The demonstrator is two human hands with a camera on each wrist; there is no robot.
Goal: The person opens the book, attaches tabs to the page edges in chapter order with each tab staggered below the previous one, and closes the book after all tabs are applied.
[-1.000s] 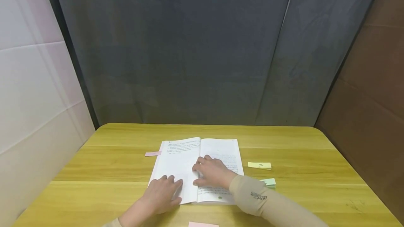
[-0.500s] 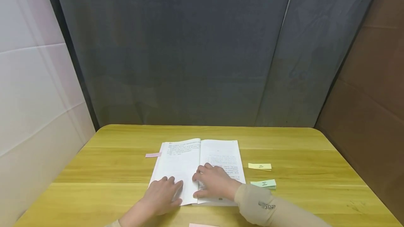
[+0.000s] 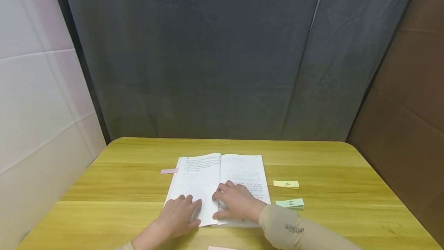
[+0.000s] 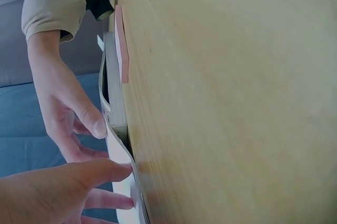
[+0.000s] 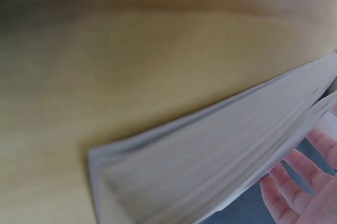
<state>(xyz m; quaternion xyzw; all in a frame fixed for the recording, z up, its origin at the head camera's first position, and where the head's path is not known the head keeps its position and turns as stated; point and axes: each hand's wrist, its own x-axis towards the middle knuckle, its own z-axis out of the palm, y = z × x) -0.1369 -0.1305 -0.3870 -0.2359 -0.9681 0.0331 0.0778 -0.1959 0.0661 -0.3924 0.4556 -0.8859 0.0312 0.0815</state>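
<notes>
An open book (image 3: 199, 184) lies on the table, printed text on both pages, a pink paper tab (image 3: 169, 171) sticking out past its left edge. My left hand (image 3: 178, 216) rests on the lower part of the left page, thumb near the bottom edge. Beside the centre fold, my right hand (image 3: 239, 202) touches the pages with spread, slightly bent fingers, covering part of the right page. In the left wrist view, both thumbs sit along the book's near edge. The right wrist view shows the thick page block (image 5: 210, 161), with fingertips (image 5: 284, 182) over its top.
To the right of the book lie a yellow marked slip pad (image 3: 286, 184) and a green one (image 3: 290, 203). A pink pad (image 4: 121, 45) lies near the front of the wooden table (image 3: 114, 188). A dark partition (image 3: 208, 57) stands behind.
My right hand has slid a little toward me along the fold, and its sleeve has uncovered more of the green pad. The left hand stays in place on the page.
</notes>
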